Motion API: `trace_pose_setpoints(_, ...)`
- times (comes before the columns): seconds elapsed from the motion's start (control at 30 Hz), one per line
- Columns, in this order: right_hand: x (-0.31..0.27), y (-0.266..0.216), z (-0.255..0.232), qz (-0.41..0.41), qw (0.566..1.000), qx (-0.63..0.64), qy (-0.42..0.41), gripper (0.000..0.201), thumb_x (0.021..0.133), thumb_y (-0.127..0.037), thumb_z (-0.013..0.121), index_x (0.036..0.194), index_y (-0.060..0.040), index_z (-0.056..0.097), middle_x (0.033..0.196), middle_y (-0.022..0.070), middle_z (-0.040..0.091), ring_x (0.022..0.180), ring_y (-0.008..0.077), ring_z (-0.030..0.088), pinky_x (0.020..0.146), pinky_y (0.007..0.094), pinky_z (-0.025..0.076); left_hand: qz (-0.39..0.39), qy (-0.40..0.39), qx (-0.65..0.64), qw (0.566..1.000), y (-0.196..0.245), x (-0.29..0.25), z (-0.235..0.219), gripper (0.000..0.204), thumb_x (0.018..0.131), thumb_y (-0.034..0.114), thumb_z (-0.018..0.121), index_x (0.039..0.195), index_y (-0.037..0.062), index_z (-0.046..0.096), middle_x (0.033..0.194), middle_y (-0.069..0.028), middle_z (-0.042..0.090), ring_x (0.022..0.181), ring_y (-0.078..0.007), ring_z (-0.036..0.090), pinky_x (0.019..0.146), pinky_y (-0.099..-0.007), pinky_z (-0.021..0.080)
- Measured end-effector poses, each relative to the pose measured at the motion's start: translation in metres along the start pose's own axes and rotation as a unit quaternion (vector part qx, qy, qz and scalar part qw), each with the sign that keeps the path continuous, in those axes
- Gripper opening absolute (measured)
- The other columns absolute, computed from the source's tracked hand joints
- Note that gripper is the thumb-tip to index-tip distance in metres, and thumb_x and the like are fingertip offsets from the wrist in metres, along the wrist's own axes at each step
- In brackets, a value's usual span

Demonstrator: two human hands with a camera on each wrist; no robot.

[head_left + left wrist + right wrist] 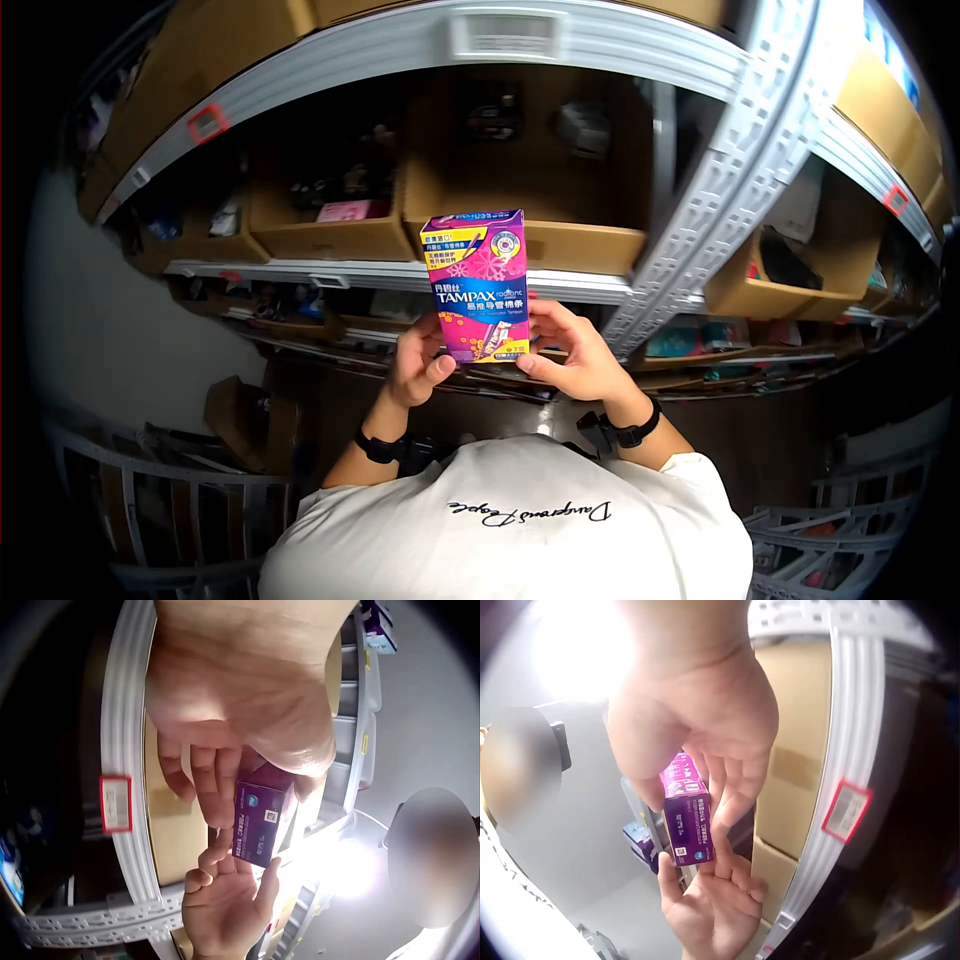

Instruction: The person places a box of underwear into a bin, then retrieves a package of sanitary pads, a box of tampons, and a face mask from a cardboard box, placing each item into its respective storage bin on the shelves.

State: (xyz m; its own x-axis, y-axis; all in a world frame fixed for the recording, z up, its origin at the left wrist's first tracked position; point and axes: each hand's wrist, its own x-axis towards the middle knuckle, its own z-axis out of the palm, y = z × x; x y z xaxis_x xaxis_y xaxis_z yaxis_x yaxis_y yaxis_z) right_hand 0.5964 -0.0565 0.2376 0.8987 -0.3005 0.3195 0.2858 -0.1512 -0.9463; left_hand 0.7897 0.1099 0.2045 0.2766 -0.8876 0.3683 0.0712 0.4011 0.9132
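Note:
A pink, purple and yellow Tampax box [478,285] is held upright between both hands, its printed front facing the head camera. The left hand [418,362] grips its lower left side, thumb near the bottom corner. At the lower right side the right hand [578,352] pinches it between thumb and fingers. In the left wrist view the box's purple end [259,823] shows between the left hand [240,712] and the right hand [227,907]. The right wrist view shows the same end [690,829] between the right hand [697,712] and the left hand [716,911].
Behind the box, a metal shelf rail [580,285] runs under cardboard bins [585,245], one holding a pink box [345,210]. A perforated metal post [715,180] stands at the right. More bins and shelves lie lower and to both sides.

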Motion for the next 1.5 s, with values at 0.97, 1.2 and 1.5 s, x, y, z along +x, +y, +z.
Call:
trace_pose_setpoints(0.97, 0.129, 0.065, 0.141, 0.098, 0.980, 0.168, -0.034, 0.044, 0.095, -0.009, 0.063, 0.134, 0.0016, 0.045, 0.115, 0.0092, 0.063, 0.108, 0.0164, 0.060, 0.095, 0.0329, 0.050, -0.019, 0.113, 0.043, 0.992, 0.048, -0.036, -0.176, 0.056, 0.093, 0.015, 0.067, 0.137, -0.0076, 0.041, 0.128, -0.0151, 0.058, 0.116, -0.0184, 0.058, 0.101, -0.0324, 0.045)
trace_pose_setpoints(1.2, 0.109, 0.055, 0.116, 0.107, 0.986, 0.120, -0.035, 0.050, 0.095, -0.012, 0.065, 0.137, 0.0002, 0.043, 0.118, 0.0101, 0.062, 0.110, 0.0174, 0.059, 0.094, 0.0325, 0.049, -0.015, 0.085, 0.010, 0.996, 0.032, -0.024, -0.159, 0.055, 0.092, 0.014, 0.068, 0.135, -0.0076, 0.042, 0.127, -0.0150, 0.059, 0.115, -0.0186, 0.058, 0.101, -0.0333, 0.045)
trace_pose_setpoints(1.5, 0.134, 0.019, 0.089, 0.006, 0.998, 0.017, 0.066, 0.074, 0.090, -0.012, 0.072, 0.150, -0.0064, 0.028, 0.125, 0.0139, 0.059, 0.109, 0.0200, 0.061, 0.091, 0.0338, 0.052, -0.046, 0.018, 0.020, 0.999, 0.037, -0.006, -0.153, 0.060, 0.088, 0.020, 0.074, 0.133, -0.0087, 0.047, 0.117, -0.0134, 0.064, 0.107, -0.0165, 0.062, 0.094, -0.0311, 0.051)
